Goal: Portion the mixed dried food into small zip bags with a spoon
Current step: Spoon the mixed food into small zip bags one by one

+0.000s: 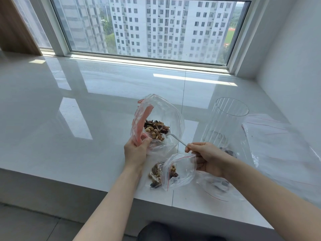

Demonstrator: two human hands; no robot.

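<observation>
Dried food (155, 129), a mix of nuts and dark fruit, sits in the bottom of the big bag (161, 119) on the sill (69, 119), left of centre. My left hand (136, 152) pinches the big bag's near rim, thumb and fingers curled on the plastic; I judge this keeps the mouth up and gaping so that I can reach in. Inside it, the spoon (171, 136) has its bowl among the nuts, the white handle running down and right to my right hand (206, 157). That hand grips the handle between thumb and fingertips, and the open small bag (178, 171) hangs from the same hand by its red-lined rim, a few pieces already in it. Holding both in one hand, I judge, keeps the small bag's mouth close to the scoop, so the carry is short.

Below the big bag, a filled bag (156, 176) lies flat near the sill's front edge. Right of my wrist a further bag (218, 186) lies blurred; dark pieces show through it.

A clear ribbed jar (225, 122) stands upright behind my right hand, something dark at its base. Spare bags (278, 140) lie stacked at far right; I cannot count the layers.

Count: one spoon, one jar, one big bag, three small bags holding food.
</observation>
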